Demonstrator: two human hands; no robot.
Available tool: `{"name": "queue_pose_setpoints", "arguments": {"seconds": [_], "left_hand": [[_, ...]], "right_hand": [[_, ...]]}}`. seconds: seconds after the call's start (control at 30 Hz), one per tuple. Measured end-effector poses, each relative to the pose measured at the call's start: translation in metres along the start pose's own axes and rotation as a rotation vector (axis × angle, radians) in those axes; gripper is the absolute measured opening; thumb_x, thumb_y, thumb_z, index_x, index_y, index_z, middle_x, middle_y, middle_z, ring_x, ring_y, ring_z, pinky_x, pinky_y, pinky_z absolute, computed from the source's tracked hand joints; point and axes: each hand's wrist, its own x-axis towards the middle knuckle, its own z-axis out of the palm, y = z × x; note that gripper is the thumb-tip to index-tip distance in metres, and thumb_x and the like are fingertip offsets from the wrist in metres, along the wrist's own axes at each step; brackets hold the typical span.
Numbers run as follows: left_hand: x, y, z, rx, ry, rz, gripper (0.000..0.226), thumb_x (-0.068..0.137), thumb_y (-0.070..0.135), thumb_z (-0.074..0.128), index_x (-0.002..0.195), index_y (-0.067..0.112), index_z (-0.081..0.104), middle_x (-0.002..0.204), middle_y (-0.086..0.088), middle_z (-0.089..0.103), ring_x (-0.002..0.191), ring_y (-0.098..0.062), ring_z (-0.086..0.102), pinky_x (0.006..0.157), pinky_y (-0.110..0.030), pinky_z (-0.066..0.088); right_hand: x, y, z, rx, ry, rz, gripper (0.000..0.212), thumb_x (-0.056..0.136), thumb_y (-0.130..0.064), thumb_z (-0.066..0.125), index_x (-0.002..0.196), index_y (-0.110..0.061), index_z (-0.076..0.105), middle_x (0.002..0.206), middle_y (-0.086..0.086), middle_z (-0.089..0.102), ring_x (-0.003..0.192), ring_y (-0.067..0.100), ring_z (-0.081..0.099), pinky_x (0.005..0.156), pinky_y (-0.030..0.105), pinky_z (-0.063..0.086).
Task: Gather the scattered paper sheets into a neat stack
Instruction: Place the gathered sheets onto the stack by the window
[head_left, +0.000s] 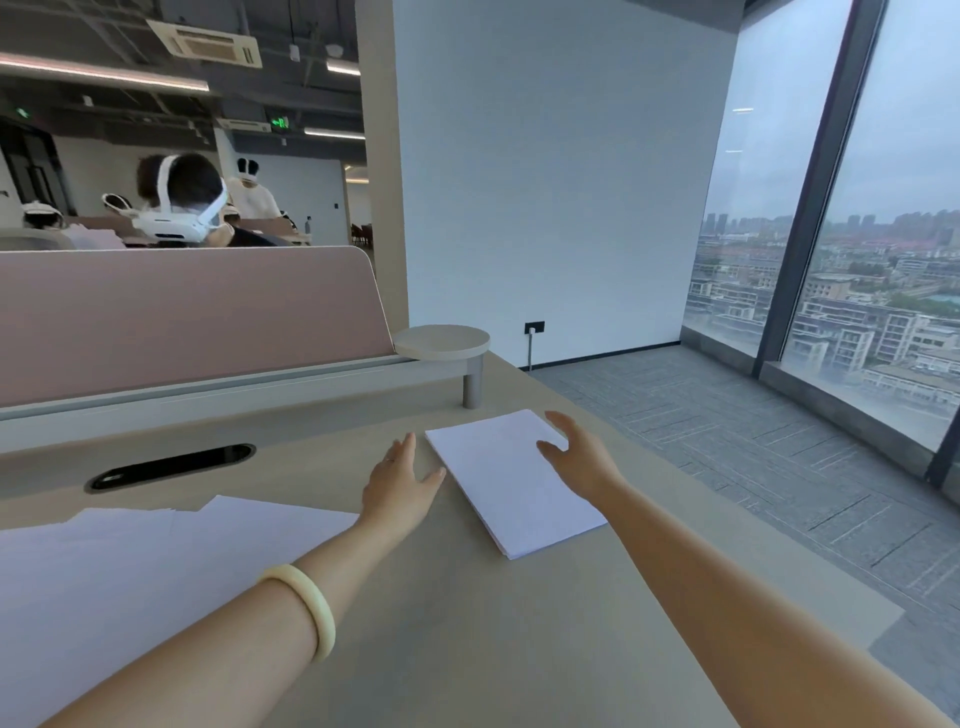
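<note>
Office, daytime: a person at a table brackets a stack of white paper sheets (511, 488) between two hands. The left hand (400, 483) lies just beside the stack's left edge, and the right hand (579, 460) is over its far right corner, though whether it touches cannot be told. Neither grip is closed on anything; the fingers of both are straight or loosely spread. The stack rests askew near the right edge of the table (467, 649), while loose sheets (156, 571) lie fanned well apart toward the near left corner, not yet gathered. The likely hazard: a sideways nudge from the left palm could slide the stack over that right edge onto the carpet (727, 441), or splay the layers showing at its near corner. A pale bangle (311, 608) circles the left wrist.
</note>
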Motion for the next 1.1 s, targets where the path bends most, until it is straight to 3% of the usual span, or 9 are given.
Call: {"name": "queue_pose_setpoints", "arguments": {"seconds": [0.47,0.6,0.73,0.8,0.87,0.93,1.1], "left_hand": [[-0.068,-0.09,-0.146,0.008,0.247,-0.138,0.068,0.095,0.035,0.048,0.151,0.019,0.014,0.159,-0.003,0.016,0.146,-0.024,0.016,0.115,-0.041,0.025],[-0.088,-0.122,-0.178,0.005,0.291,-0.19,0.068,0.095,0.034,0.049,0.151,0.02,0.014,0.159,-0.002,0.015,0.145,-0.024,0.019,0.114,-0.042,0.026],[-0.115,-0.158,-0.21,0.038,0.348,-0.276,0.067,0.095,0.038,0.048,0.151,0.021,0.015,0.159,-0.001,0.016,0.142,-0.026,0.027,0.109,-0.039,0.031],[-0.128,-0.181,-0.225,0.072,0.357,-0.348,0.068,0.094,0.041,0.047,0.151,0.022,0.013,0.159,0.0,0.016,0.142,-0.027,0.026,0.109,-0.04,0.031],[-0.141,-0.204,-0.238,0.1,0.347,-0.429,0.069,0.094,0.044,0.046,0.151,0.024,0.013,0.159,-0.001,0.017,0.142,-0.029,0.025,0.108,-0.041,0.032],[-0.156,-0.226,-0.251,0.142,0.353,-0.519,0.071,0.092,0.048,0.045,0.151,0.026,0.013,0.158,-0.001,0.018,0.141,-0.03,0.026,0.107,-0.042,0.032],[-0.195,-0.285,-0.273,0.187,0.263,-0.772,0.084,0.085,0.062,0.047,0.151,0.024,0.011,0.156,-0.006,0.02,0.14,-0.034,0.026,0.111,-0.045,0.027]], "right_hand": [[-0.065,-0.145,0.079,0.122,-0.195,-0.189,0.047,0.097,-0.029,0.048,0.142,-0.023,0.039,0.145,-0.005,0.044,0.132,0.018,0.043,0.105,0.031,0.039],[-0.078,-0.176,0.106,0.144,-0.269,-0.232,0.048,0.098,-0.029,0.046,0.144,-0.023,0.037,0.147,-0.007,0.041,0.13,0.017,0.045,0.094,0.025,0.039],[-0.088,-0.201,0.142,0.181,-0.349,-0.238,0.05,0.098,-0.031,0.046,0.145,-0.024,0.034,0.149,-0.007,0.038,0.132,0.016,0.043,0.096,0.026,0.041],[-0.093,-0.212,0.162,0.186,-0.387,-0.24,0.049,0.098,-0.029,0.046,0.145,-0.022,0.034,0.149,-0.006,0.038,0.131,0.016,0.043,0.088,0.023,0.04],[-0.097,-0.221,0.181,0.154,-0.412,-0.242,0.05,0.098,-0.028,0.046,0.146,-0.02,0.033,0.15,-0.002,0.037,0.131,0.019,0.043,0.087,0.022,0.039],[-0.099,-0.226,0.2,0.074,-0.429,-0.221,0.053,0.097,-0.031,0.047,0.146,-0.019,0.031,0.15,0.001,0.035,0.13,0.023,0.045,0.097,0.028,0.041],[-0.106,-0.218,0.241,-0.296,-0.462,-0.069,0.072,0.089,-0.06,0.042,0.148,-0.025,0.021,0.15,0.003,0.028,0.136,0.032,0.032,0.108,0.047,0.035]]}}
